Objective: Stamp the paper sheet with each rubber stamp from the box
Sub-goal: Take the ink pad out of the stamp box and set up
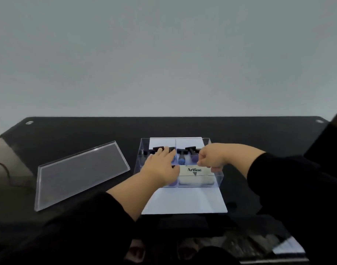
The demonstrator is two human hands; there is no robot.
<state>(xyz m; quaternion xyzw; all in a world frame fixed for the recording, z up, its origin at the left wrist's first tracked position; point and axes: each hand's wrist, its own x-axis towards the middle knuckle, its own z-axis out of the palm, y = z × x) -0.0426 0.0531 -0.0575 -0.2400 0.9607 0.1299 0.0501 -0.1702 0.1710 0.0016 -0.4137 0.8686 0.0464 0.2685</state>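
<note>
A clear plastic box stands on a white paper sheet on the black table. Several rubber stamps with black heads and blue-purple handles lie in its rear compartments. A white Artline ink pad sits in the front right compartment. My left hand reaches into the left side of the box, fingers stretched over the stamps there. My right hand is curled over the right side, fingertips at the ink pad's far edge; whether it holds the pad or a stamp is hidden.
The box's clear lid lies flat on the table to the left. A pale object with a dark cable sits at the far left edge. A wall rises behind the table. More white paper shows at the bottom right.
</note>
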